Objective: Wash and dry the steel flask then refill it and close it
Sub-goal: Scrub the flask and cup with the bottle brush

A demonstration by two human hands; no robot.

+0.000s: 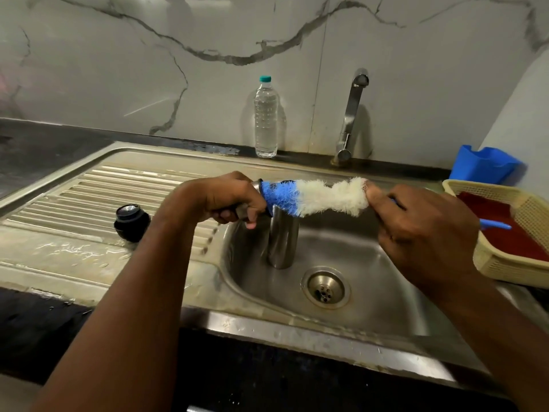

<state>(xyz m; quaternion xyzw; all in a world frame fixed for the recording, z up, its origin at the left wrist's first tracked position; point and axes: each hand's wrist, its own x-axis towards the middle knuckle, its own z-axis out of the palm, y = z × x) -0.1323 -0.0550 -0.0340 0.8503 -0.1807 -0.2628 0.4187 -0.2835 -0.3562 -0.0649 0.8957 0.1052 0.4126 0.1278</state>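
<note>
My left hand (228, 200) grips the steel flask (241, 210) just behind its dark-rimmed mouth, which points right over the sink basin (371, 292). A bottle brush (320, 197) with blue and white bristles has its blue end at the mouth. My right hand (421, 230) pinches the brush at the white end, and the blue handle (494, 224) sticks out past the hand. Below the brush a steel cylinder (282, 239) stands upright in the basin; whether it is part of the flask I cannot tell. The flask's black cap (131, 222) lies on the wet drainboard (74, 233).
A clear plastic water bottle (266, 117) with a teal cap stands by the wall. To its right is the tap (352, 114), with no water running. A cream basket (505, 266) with a red lining sits right of the sink, a blue container (487, 165) behind it. The drain (325, 288) is open.
</note>
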